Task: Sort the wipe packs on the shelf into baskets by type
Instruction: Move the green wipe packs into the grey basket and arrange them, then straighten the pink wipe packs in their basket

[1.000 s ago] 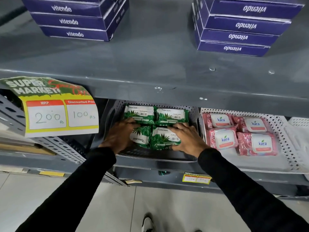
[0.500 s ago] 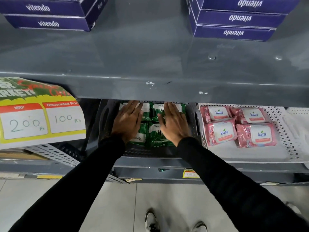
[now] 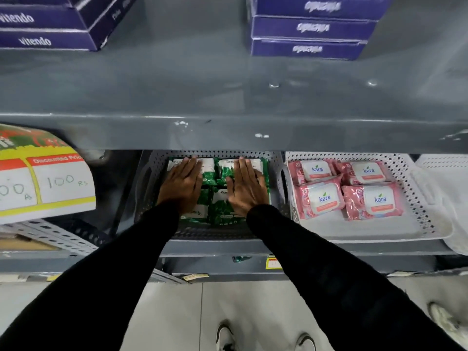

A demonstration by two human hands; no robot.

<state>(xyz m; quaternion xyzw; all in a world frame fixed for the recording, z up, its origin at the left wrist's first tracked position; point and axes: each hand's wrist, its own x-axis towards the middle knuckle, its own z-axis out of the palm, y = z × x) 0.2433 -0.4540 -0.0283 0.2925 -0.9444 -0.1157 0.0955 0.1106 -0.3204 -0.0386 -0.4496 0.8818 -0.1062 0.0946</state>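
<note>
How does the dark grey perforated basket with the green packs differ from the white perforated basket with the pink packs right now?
The dark grey perforated basket holds green wipe packs; the white perforated basket holds pink wipe packs. The left hand and right hand lie flat on the green packs; the pink packs are untouched. Both baskets sit side by side, each holding four visible packs.

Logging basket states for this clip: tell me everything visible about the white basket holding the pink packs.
The white basket is a shallow perforated tray, plastic by its look, sitting on the lower shelf right of the grey basket. Four pink kara packs lie flat inside in two rows, toward its back; the front floor is bare. Neither hand touches it. Something white lies against its right side.
</note>
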